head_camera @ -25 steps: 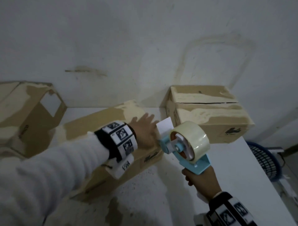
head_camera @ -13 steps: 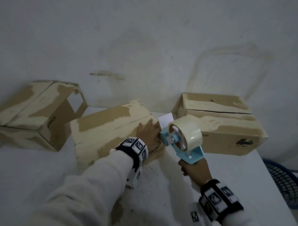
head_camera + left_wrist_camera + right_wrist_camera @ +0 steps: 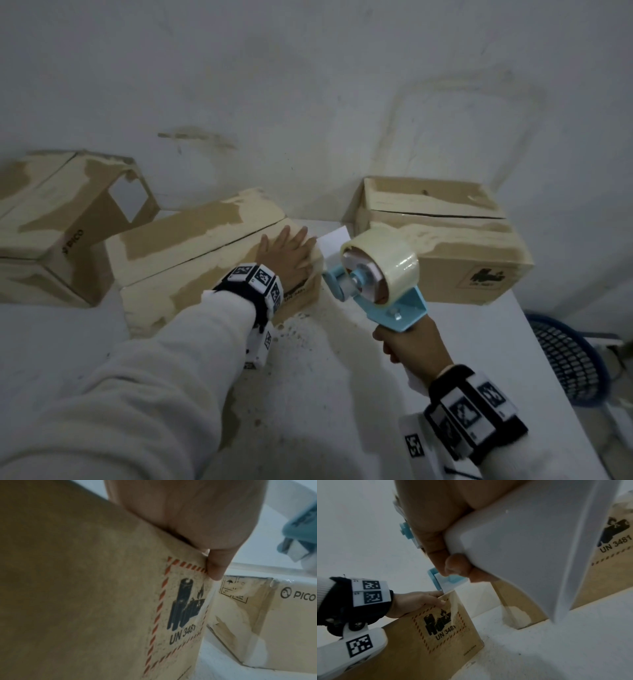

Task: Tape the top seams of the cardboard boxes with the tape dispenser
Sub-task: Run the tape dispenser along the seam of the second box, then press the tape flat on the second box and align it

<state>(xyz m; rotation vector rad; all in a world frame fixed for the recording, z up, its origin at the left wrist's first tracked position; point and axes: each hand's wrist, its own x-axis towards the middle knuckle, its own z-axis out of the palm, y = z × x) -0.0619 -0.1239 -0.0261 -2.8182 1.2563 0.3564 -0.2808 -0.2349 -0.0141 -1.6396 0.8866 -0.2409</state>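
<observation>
You've got a white table (image 3: 342,394), pretty scuffed, with three cardboard boxes sitting right on it: middle box (image 3: 191,246) under your left fingers (image 3: 291,243), left box (image 3: 51,219) beyond, right box (image 3: 445,246) past your right-hand fingers.

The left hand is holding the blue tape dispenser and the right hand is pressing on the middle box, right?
Swapped. The head view shows the right hand gripping the blue tape dispenser, while the left hand presses on the middle box.
</observation>
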